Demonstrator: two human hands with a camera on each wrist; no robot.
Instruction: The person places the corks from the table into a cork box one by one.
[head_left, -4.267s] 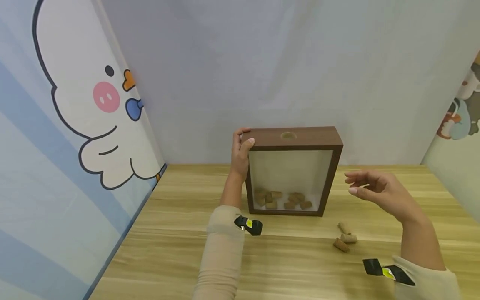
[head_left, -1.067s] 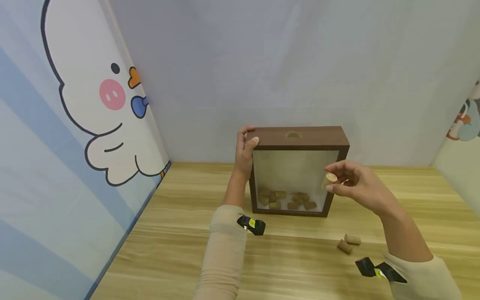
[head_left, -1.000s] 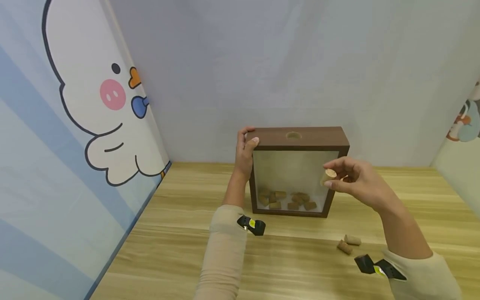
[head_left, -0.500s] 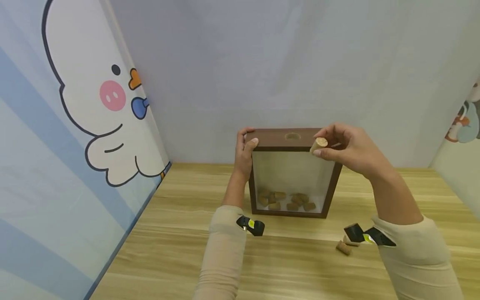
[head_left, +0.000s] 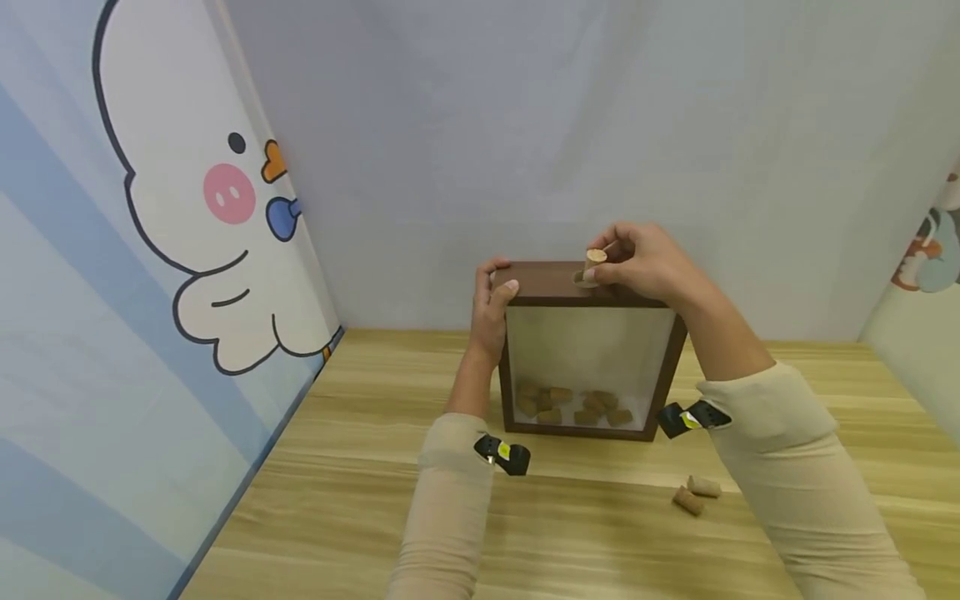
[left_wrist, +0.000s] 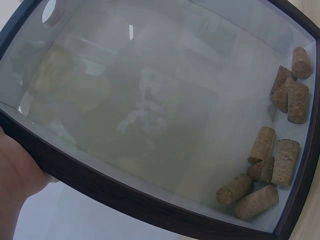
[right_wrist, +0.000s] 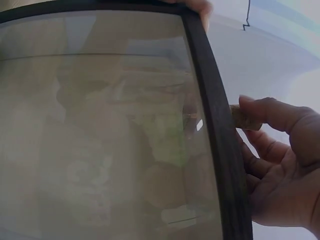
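Observation:
A shadow box with a dark brown frame (head_left: 540, 287) and a clear front stands upright on the table. My left hand (head_left: 491, 312) grips its upper left corner, thumb on the front edge and fingers behind. Between thumb and fingers of my right hand (head_left: 645, 262) is a cork (head_left: 596, 260), held upright at the round hole (head_left: 579, 278) in the box's top. Whether its lower end is inside the hole is hidden by my thumb. Several corks (left_wrist: 285, 160) lie at the bottom inside the box, in two loose groups.
Two loose corks, a pale one (head_left: 703, 486) and a browner one (head_left: 687, 500), lie on the wood-grain table (head_left: 360, 500) right of the box, near my right forearm. A grey backdrop (head_left: 420, 167) rises behind the box. At left stands a cartoon-printed panel (head_left: 165, 250).
My right hand has picked a cork off the table, leaving two there. It has carried the cork up and left to the hole in the top. My left hand keeps its grip.

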